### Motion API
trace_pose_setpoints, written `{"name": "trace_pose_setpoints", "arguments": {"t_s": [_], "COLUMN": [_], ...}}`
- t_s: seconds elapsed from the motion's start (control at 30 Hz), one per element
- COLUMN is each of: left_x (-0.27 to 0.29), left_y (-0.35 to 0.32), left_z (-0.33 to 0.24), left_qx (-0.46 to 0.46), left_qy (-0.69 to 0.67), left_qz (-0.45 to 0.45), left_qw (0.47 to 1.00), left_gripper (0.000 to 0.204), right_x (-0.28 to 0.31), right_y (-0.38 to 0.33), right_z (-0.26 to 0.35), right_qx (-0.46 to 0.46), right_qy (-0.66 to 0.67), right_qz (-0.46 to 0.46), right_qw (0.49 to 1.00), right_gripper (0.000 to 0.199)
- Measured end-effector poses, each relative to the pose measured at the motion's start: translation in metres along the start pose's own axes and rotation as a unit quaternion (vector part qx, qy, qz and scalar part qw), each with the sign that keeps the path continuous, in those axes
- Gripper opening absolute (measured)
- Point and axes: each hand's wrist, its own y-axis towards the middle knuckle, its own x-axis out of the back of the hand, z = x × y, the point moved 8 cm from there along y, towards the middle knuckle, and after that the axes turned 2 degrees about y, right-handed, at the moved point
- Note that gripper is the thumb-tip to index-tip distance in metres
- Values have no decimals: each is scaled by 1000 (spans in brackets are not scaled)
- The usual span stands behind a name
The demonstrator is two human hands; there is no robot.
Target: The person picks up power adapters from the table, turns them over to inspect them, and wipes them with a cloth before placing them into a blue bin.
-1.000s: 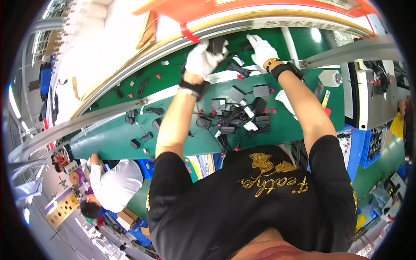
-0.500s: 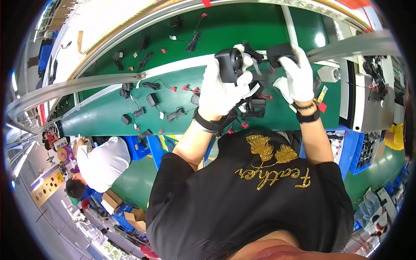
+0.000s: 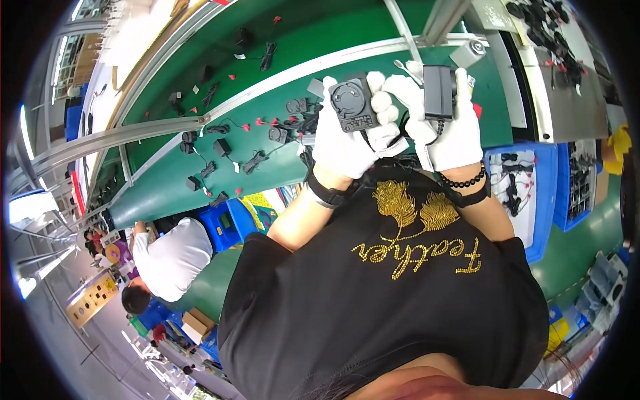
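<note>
My left hand [image 3: 341,148], in a white glove, is closed round a black power adapter [image 3: 355,101] whose face with a round recess is turned up. Level with it on the right, my gloved right hand [image 3: 460,141] grips a second black power adapter [image 3: 439,92], held upright with its cord leaving the lower end. The hands are close together in front of my chest, the adapters apart. White tags or ties show below the left adapter. Dark cables hang by my wrists, partly hidden by the gloves. Several more adapters [image 3: 278,135] with cables lie left of my left hand.
The green bench [image 3: 160,193] carries scattered adapters, coiled cords and red connectors. A metal rail [image 3: 160,127] crosses above it. At right stand a blue bin [image 3: 543,220] with corded parts and a pale machine [image 3: 570,100]. A person in white [image 3: 177,257] sits at left.
Both hands have drawn closer together and nearer my body. The adapters have been turned: the left one shows its round-recessed face, the right one stands upright. The view has shifted toward the right.
</note>
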Motion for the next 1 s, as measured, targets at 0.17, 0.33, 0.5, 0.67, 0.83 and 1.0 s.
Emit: {"name": "trace_pose_setpoints", "arguments": {"t_s": [0.17,0.33,0.5,0.67,0.83,1.0], "left_x": [4,22,46,-11,3,-13], "left_y": [1,-2,-5,-13,-21,-29], "left_z": [20,24,14,14,2,9], "left_qx": [21,-9,-102,-243,-264,-327], "left_qy": [20,63,386,706,454,454], "left_qz": [-36,-111,-126,-66,-79,19], "left_qw": [999,992,908,662,847,829], "left_gripper": [40,39,40,44,56,78], "right_x": [25,-4,-11,-7,-19,-28], "right_y": [-24,-56,-71,-74,-84,-85], "right_z": [6,35,21,19,24,25], "right_qx": [15,208,259,308,363,387], "right_qy": [-82,-398,-383,-472,-553,-597], "right_qz": [-87,-73,-10,17,21,8], "right_qw": [993,891,887,826,750,703], "right_gripper": [55,37,59,61,61,54]}}
